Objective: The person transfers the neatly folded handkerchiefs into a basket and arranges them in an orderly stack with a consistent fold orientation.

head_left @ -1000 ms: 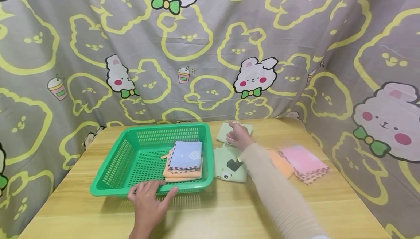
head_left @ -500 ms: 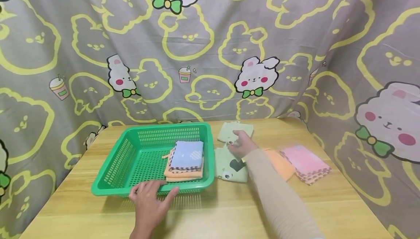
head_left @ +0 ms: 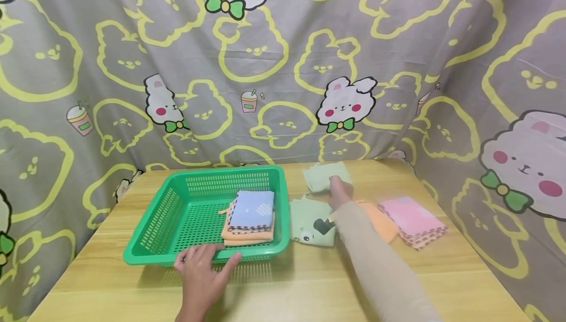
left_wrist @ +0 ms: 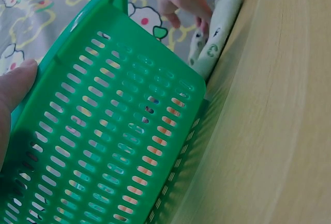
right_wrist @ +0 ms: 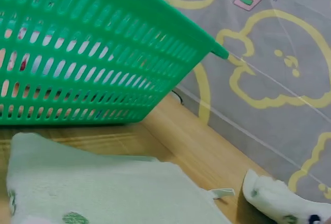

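My left hand (head_left: 201,273) grips the front rim of a green plastic basket (head_left: 152,258); its thumb (left_wrist: 18,84) shows beside the rim in the left wrist view. At the back of the table my right hand (head_left: 340,193) pinches the near edge of a folded pale green towel (head_left: 322,175), which looks partly raised. Another green towel (head_left: 309,219), with a dog-like face print, lies flat just in front, beside the basket. The right hand's fingertips are mostly hidden in the head view. Inside the basket, a folded blue towel (head_left: 252,209) sits on orange ones (head_left: 247,236).
Right of my forearm lie an orange towel (head_left: 382,223), partly covered by the sleeve, and a folded pink towel (head_left: 413,216) with a checked edge. A grey patterned curtain (head_left: 283,66) hangs behind and beside the wooden table (head_left: 309,287).
My right hand has come down onto the far green towel, taken hold of its near edge, and shifted it slightly right. The left hand and basket have stayed put.
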Demonstrator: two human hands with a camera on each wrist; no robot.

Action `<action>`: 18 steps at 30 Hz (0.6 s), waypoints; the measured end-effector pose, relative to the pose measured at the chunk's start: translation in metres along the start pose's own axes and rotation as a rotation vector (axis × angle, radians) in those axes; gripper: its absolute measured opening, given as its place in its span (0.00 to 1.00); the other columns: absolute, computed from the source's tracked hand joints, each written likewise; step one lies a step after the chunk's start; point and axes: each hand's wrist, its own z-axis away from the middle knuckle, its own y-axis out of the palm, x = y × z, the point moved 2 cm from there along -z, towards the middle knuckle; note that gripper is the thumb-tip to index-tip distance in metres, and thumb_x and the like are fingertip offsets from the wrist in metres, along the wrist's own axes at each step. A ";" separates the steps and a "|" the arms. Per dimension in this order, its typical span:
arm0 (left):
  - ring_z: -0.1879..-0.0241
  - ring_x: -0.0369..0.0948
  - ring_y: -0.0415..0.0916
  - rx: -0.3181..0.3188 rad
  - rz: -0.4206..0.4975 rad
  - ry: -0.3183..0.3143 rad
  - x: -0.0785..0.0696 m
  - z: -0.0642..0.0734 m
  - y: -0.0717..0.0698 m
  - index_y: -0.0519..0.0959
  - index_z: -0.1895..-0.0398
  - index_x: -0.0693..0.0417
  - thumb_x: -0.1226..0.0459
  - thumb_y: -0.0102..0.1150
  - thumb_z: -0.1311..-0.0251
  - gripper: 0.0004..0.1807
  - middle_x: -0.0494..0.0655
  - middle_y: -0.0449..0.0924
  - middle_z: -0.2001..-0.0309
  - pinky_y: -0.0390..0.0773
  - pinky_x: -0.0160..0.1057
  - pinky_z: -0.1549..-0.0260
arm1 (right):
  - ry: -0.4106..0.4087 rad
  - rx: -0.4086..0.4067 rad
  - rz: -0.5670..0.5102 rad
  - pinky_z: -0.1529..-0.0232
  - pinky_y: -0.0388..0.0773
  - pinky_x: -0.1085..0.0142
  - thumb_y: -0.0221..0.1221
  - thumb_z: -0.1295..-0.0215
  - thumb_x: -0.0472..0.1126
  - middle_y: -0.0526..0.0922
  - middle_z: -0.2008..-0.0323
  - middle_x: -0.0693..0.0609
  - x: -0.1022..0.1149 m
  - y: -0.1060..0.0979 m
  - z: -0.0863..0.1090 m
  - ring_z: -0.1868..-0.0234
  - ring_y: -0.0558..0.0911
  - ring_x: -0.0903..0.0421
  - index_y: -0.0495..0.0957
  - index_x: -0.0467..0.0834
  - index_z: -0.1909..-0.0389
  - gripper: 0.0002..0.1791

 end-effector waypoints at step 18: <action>0.66 0.49 0.70 -0.004 -0.006 0.007 0.000 0.000 0.000 0.80 0.71 0.57 0.40 0.65 0.50 0.27 0.52 0.83 0.70 0.51 0.62 0.53 | -0.032 -0.106 0.182 0.30 0.49 0.53 0.49 0.46 0.36 0.55 0.27 0.42 -0.006 -0.029 0.011 0.27 0.53 0.42 0.50 0.37 0.26 0.42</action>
